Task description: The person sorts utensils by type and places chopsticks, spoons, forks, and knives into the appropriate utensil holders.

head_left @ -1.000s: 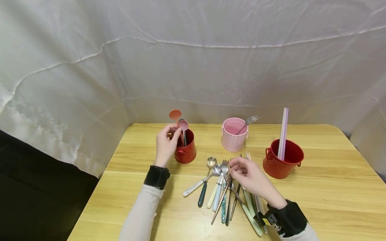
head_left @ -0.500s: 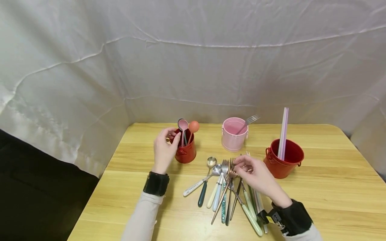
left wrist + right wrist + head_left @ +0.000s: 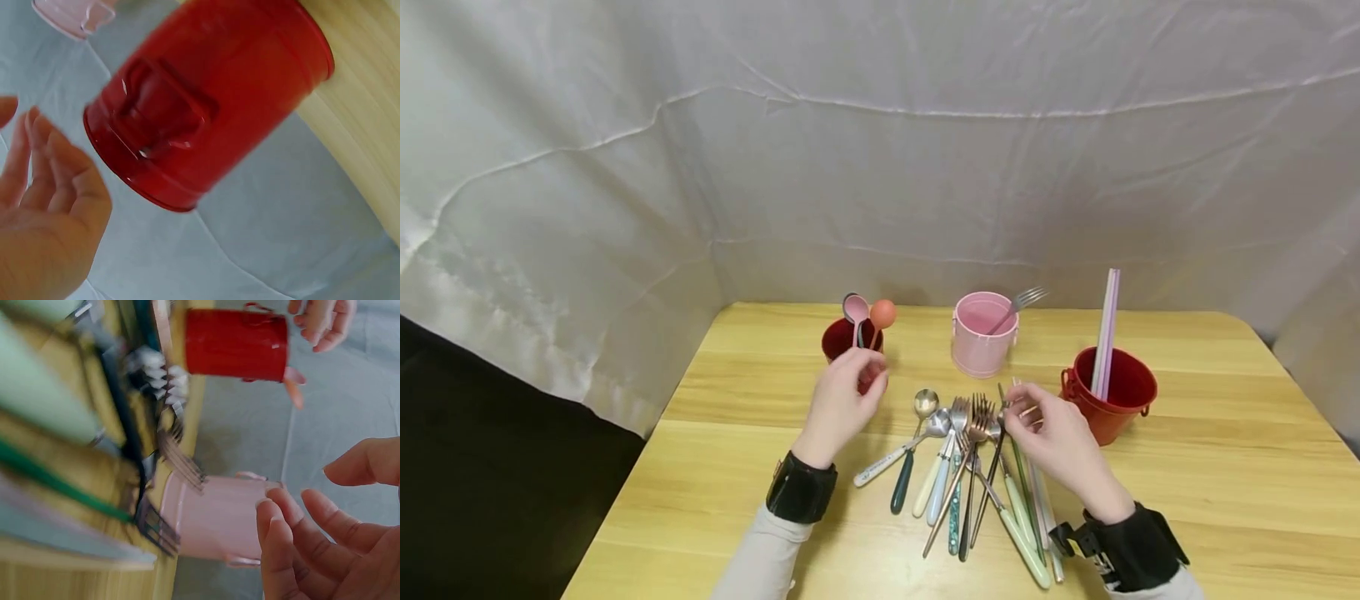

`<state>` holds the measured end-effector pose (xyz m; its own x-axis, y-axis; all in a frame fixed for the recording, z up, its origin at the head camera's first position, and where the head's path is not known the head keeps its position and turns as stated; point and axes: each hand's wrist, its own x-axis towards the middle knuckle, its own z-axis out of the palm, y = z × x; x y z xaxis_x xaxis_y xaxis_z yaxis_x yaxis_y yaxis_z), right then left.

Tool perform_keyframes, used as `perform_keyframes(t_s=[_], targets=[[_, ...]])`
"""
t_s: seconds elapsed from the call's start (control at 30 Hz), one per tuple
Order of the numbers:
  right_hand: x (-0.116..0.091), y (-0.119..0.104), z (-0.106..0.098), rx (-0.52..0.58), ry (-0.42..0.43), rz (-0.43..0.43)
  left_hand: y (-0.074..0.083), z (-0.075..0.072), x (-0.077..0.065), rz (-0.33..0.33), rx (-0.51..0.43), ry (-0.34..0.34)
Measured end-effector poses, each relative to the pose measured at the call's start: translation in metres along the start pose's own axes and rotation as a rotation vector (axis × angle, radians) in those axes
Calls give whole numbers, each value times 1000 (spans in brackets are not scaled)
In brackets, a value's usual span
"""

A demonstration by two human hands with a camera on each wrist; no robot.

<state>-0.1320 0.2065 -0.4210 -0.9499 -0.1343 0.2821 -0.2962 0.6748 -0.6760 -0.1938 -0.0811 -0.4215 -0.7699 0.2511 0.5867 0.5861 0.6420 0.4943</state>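
My left hand (image 3: pixel 842 404) hovers just in front of the small red bucket (image 3: pixel 832 343), its fingers loosely bent around nothing. A pink spoon (image 3: pixel 855 309) and an orange spoon (image 3: pixel 882 314) stand in that bucket, with a dark spoon behind the pink one. My right hand (image 3: pixel 1060 442) is over the right side of the cutlery pile, near the tips of the chopsticks (image 3: pixel 1049 525). In the right wrist view its thumb and fingers (image 3: pixel 281 544) are apart with nothing between them. Copper-coloured forks (image 3: pixel 979 427) and a silver-bowled spoon (image 3: pixel 937 423) lie in the pile.
A pink bucket (image 3: pixel 981 354) with one fork (image 3: pixel 1027 297) leaning in it stands at the back middle. To the right, a larger red bucket (image 3: pixel 1097 417) holds pale chopsticks (image 3: pixel 1105 333). A grey cloth (image 3: pixel 880 183) hangs behind the wooden table (image 3: pixel 1225 500).
The orange spoon, in my left hand at first, was released into the small red bucket. My left hand then came back toward me and rightward. My right hand drifted right over the pile.
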Motion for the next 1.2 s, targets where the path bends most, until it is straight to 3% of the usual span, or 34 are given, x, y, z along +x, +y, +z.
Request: perform_keyframes(t_s=[0.27,0.47,0.67,0.87,1.2], targets=[[-5,10,-2,-136,-28,-1,9,9,-18,-26,145,-310],[-8,16,-7,-216,-88,62,15,15,-28,-58,176,-425],[-13,24,-8,-291,-189,142,25,22,-37,23,184,-470],[-16,30,-8,-371,-287,217,33,27,-43,113,202,-462],[-15,33,-3,-374,-381,309,41,30,-40,123,181,-459]])
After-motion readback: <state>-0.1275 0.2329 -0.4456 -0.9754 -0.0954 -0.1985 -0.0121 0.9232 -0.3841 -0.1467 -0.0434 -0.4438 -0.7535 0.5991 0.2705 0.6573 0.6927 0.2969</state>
